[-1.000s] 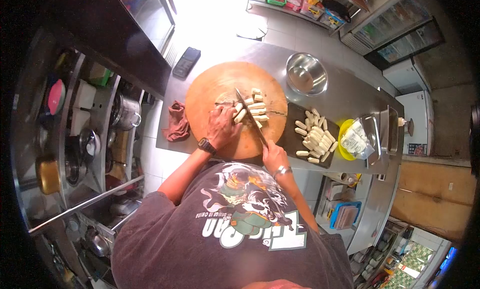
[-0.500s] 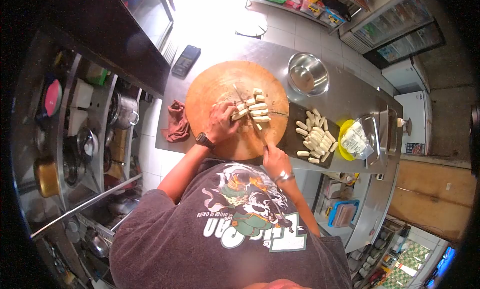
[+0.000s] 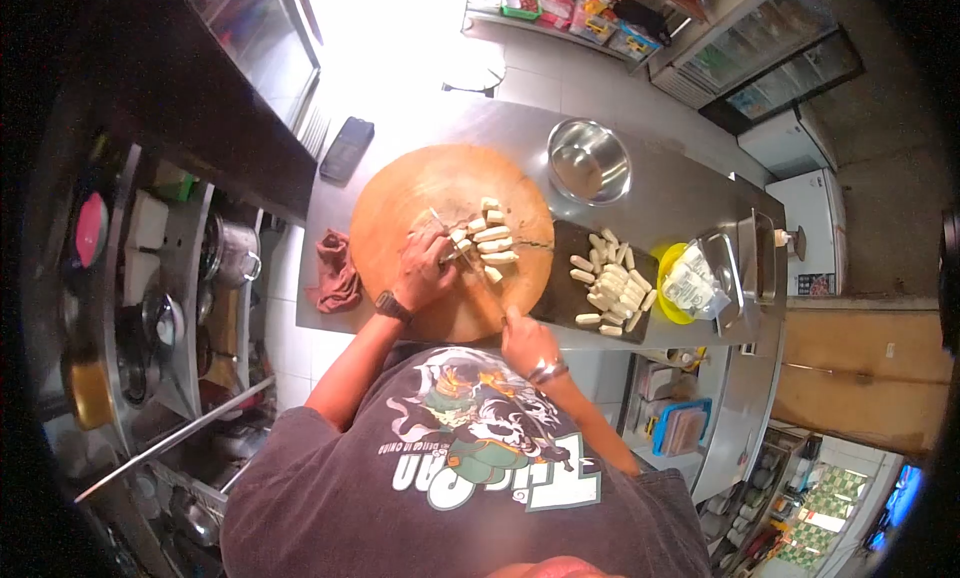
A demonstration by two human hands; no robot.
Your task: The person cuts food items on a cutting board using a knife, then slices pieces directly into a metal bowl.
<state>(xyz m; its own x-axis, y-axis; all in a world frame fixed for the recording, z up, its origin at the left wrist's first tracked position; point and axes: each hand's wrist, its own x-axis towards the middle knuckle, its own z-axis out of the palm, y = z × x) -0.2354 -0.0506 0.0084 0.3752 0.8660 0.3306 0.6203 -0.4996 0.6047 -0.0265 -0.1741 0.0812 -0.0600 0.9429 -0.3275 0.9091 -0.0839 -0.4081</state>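
Observation:
On the round wooden chopping board (image 3: pixel 395 193), my left hand (image 3: pixel 428 265), with a dark watch at its wrist, is closed over pale food pieces. Its curled fingers partly hide them. My right hand (image 3: pixel 527 343) grips a knife (image 3: pixel 484 286) by the handle. The blade slants up and left across the board, right beside my left fingertips. Several pale, finger-shaped food pieces (image 3: pixel 493 246) lie cut on the board, right of the blade. More of these whole pale sticks (image 3: pixel 620 288) are heaped on a dark tray (image 3: pixel 570 240) to the right.
A steel bowl (image 3: pixel 589 162) stands behind the tray. Further right are a yellow bowl (image 3: pixel 665 296) with a plastic bag and a steel pan (image 3: pixel 758 258). A reddish cloth (image 3: pixel 334 271) and a dark device (image 3: pixel 347 150) lie left of the board.
The whole view has shifted, so the table appears lower and further left. Both hands stay at the board, and the knife's blade now lies closer to my left fingers.

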